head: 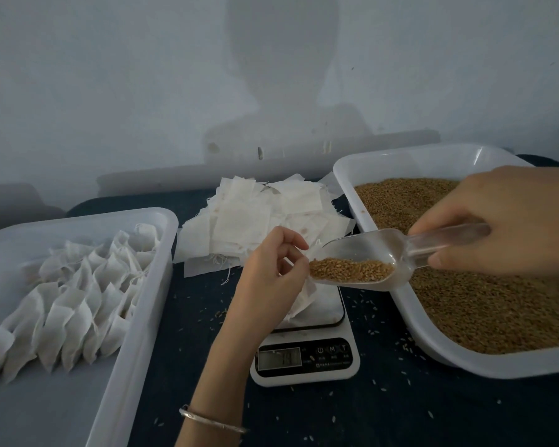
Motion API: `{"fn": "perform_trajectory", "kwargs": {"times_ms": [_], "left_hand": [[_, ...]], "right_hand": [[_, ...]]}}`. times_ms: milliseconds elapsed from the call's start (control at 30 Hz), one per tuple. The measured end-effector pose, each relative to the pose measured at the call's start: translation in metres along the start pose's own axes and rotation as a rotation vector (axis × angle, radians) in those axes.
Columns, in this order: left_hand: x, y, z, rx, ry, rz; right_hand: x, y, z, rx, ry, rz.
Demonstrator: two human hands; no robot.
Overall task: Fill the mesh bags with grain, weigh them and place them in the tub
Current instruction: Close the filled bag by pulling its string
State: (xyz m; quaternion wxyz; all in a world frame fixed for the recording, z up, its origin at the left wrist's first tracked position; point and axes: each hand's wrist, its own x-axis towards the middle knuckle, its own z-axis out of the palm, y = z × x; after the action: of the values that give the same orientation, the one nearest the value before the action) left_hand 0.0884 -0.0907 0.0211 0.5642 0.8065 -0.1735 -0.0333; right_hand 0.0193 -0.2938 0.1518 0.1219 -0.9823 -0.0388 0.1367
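Left of white digital scale [304, 359]: white plastic tub [136, 304] holding filled white mesh bags [75, 301]. Right: white plastic tray [433, 346] of brown grain [497, 311]. Clear plastic scoop [362, 259] of grain gripped by right hand [501, 221] fingers; empty white mesh bag [307, 298] pinched by left hand [271, 272] fingers over scale.

Between the tub [149, 285] of filled bags on the left and the grain tray [384, 285] on the right runs a lane of dark tabletop [194, 317]. The scale [307, 359] stands in the middle of it, and the left hand [271, 272] and loaded scoop [362, 262] hang above the platform. A heap of empty bags [255, 217] closes the far end. Bare tabletop stays open nearest the person, strewn with loose grains.
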Motion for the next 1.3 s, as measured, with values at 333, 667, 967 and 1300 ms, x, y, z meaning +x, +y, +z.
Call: {"fn": "perform_trajectory", "kwargs": {"times_ms": [333, 667, 967, 1300], "left_hand": [[-0.001, 0.001, -0.001, 0.012, 0.017, -0.009], [-0.001, 0.002, 0.001, -0.002, 0.005, -0.009], [0.0, 0.001, 0.001, 0.002, 0.011, 0.0], [0.008, -0.003, 0.015, 0.039, 0.032, -0.001]], "right_hand": [[-0.002, -0.003, -0.001, -0.028, -0.004, 0.022], [-0.004, -0.007, -0.005, -0.016, -0.043, 0.04], [-0.004, -0.003, -0.004, 0.01, -0.017, 0.024], [-0.021, 0.058, 0.031, 0.393, 0.022, 0.054]]}}
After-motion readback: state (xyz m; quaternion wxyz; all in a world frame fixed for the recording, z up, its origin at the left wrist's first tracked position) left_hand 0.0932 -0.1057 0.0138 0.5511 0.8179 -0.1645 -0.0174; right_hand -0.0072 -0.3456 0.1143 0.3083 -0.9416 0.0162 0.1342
